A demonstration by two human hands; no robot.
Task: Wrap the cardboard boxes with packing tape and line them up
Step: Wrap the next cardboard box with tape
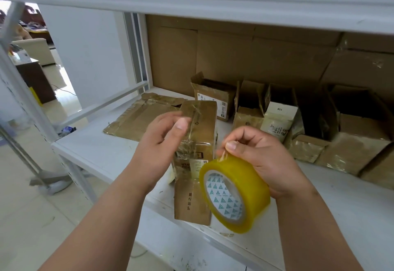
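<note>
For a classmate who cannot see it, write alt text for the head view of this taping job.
A person's right hand grips a yellow tape roll while the left hand touches a tape-wrapped cardboard box on a white shelf. Open boxes stand in a row behind; flattened cardboard lies to the left.

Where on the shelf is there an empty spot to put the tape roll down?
Bare shelf shows at the front left, between the flattened cardboard and the shelf edge, and at the front right, beside the tape roll. The back right is crowded with open boxes.
</note>
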